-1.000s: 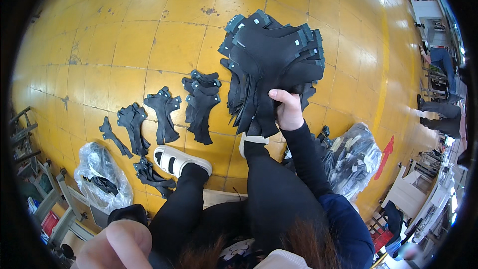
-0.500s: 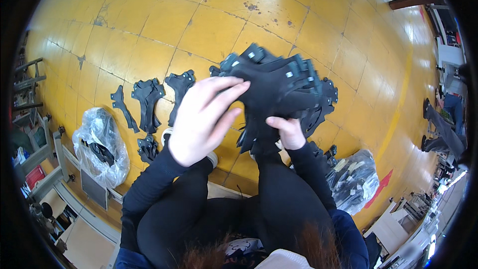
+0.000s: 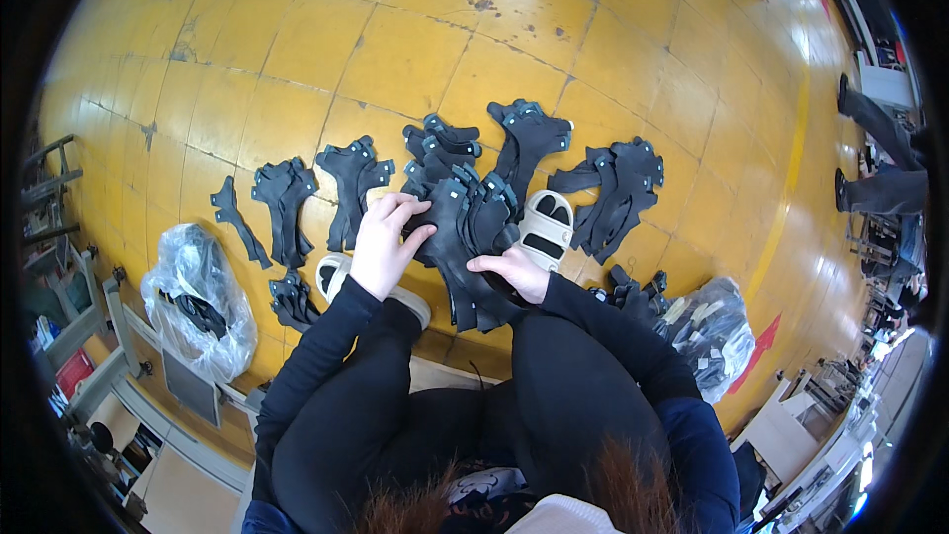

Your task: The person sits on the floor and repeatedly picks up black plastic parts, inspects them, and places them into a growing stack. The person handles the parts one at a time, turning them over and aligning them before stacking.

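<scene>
A fanned bundle of black, Y-shaped cut pieces [image 3: 442, 224] with small white tags is held between my hands, above the floor in front of my knees. My right hand [image 3: 521, 273] grips its lower right side, thumb on top and the other fingers hidden underneath. At the bundle's left edge, my left hand [image 3: 387, 242] pinches the upper pieces between thumb and fingers. Just beyond lie more black pieces in piles: one pile [image 3: 441, 143] directly behind the bundle, another [image 3: 531, 138] to its right, and a wider pile [image 3: 620, 193] farther right.
More piles [image 3: 285, 203] and a single piece [image 3: 237, 222] lie on the yellow tiled floor [image 3: 415, 44] at left. Clear plastic bags [image 3: 198, 302] [image 3: 710, 336] with dark contents flank my legs. My feet wear beige sandals [image 3: 546, 227]. At far right a person's legs [image 3: 885, 153] show.
The bundle has come lower and nearer to me, uncovering the piles and the right sandal behind it. My left hand has moved from spread over the bundle to pinching its edge.
</scene>
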Demonstrator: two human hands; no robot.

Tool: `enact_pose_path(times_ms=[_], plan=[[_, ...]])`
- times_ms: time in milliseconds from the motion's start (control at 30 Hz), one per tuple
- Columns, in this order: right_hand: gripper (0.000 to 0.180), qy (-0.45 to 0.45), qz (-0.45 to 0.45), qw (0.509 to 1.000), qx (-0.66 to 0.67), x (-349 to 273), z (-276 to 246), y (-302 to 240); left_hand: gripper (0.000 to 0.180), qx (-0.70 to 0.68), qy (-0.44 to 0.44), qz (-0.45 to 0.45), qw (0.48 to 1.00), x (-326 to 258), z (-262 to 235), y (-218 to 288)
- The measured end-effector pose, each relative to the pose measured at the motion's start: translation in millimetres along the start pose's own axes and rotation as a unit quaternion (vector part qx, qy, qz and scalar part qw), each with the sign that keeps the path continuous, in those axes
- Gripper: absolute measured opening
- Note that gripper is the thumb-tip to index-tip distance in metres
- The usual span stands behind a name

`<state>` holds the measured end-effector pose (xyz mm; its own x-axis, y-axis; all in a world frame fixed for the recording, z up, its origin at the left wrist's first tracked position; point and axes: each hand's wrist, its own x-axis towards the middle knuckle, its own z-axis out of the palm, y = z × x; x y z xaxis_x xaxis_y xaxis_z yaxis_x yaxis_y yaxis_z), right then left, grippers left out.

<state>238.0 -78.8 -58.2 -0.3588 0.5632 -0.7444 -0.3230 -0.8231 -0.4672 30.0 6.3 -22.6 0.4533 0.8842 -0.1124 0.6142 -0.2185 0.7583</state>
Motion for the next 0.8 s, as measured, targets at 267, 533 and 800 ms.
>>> enact_pose_path(times_ms=[267,533,800], plan=[[0.036,0.038,-0.053,0.997,0.034,-2.2,6.3,-4.1,0.016,-0.078,-0.022,0.052,0.995,11.1,-6.2,4.7],[0.022,0.108,-0.079,0.977,0.167,-4.0,-24.5,-1.2,0.023,-0.146,-0.204,0.152,0.956,-4.6,5.1,16.4],[0.031,0.214,-0.225,0.938,0.152,-14.1,-32.2,-20.6,0.017,-0.092,-0.232,0.212,0.945,-7.2,7.4,20.3]])
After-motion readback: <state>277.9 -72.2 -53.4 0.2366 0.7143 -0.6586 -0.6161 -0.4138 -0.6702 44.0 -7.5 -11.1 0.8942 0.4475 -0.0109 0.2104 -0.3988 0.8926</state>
